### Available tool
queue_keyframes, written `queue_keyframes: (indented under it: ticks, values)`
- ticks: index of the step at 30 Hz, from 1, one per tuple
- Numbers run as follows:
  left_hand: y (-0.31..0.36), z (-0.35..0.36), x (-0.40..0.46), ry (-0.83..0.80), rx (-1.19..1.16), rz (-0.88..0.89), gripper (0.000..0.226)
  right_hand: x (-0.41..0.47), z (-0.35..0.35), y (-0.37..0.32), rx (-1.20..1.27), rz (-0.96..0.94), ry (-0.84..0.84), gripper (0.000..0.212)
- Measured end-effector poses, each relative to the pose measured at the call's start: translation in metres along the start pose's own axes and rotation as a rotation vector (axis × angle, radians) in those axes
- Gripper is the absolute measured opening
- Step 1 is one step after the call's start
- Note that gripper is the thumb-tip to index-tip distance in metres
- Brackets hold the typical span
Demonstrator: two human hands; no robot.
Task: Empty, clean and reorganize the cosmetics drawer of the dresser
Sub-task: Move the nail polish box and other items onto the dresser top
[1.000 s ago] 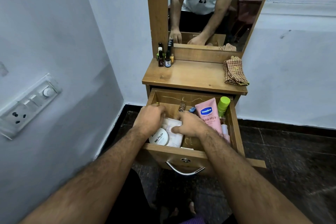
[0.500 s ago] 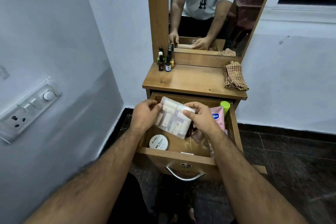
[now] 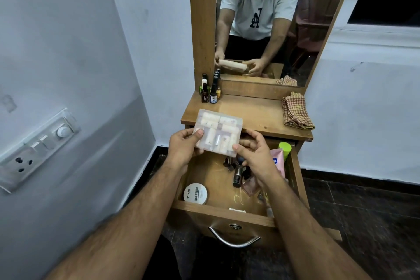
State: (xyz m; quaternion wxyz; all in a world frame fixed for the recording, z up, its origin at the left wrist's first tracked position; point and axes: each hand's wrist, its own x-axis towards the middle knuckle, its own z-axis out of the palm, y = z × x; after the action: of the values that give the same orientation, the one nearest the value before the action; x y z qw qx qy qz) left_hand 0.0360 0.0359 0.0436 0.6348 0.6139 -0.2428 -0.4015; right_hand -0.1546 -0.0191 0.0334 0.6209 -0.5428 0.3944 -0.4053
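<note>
Both hands hold a clear plastic pouch (image 3: 218,132) of small pale bottles above the open wooden drawer (image 3: 223,213), over the front edge of the dresser top (image 3: 254,113). My left hand (image 3: 184,148) grips its left edge, thumb on top. My right hand (image 3: 255,157) pinches its lower right corner. In the drawer lie a round white nail polish remover tub (image 3: 195,193), a dark nail polish bottle (image 3: 237,176), a pink tube (image 3: 280,162) and a green-capped bottle (image 3: 285,148).
Several nail polish bottles (image 3: 210,90) stand at the back left of the dresser top. A checked cloth (image 3: 296,111) lies at its right. The mirror (image 3: 270,18) rises behind. A switchboard (image 3: 34,150) sits on the left wall, close to my left arm.
The pouch went from lying in the drawer under both hands to being lifted up and toward the dresser top. The tub and small bottles beneath it are uncovered.
</note>
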Motion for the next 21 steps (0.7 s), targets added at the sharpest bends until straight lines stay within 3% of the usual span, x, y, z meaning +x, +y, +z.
queue_keyframes:
  ticks: [5,10,13,17,21]
  values:
    - [0.02,0.009,0.021,0.14,0.012,-0.022,0.021,0.02,0.019,-0.021,-0.069,-0.049,0.02,0.043]
    - [0.044,0.009,0.056,0.2,0.528,0.107,0.041,0.054,0.041,-0.037,-0.182,0.022,0.106,0.025]
    - [0.053,0.006,0.067,0.19,0.66,0.11,0.043,0.067,0.05,-0.043,-0.273,0.033,0.12,0.019]
    - [0.051,-0.003,0.075,0.203,0.701,0.119,0.045,0.075,0.058,-0.048,-0.394,0.045,0.04,0.026]
    - [0.047,-0.007,0.073,0.182,0.72,0.139,0.048,0.078,0.062,-0.042,-0.511,0.03,0.072,0.034]
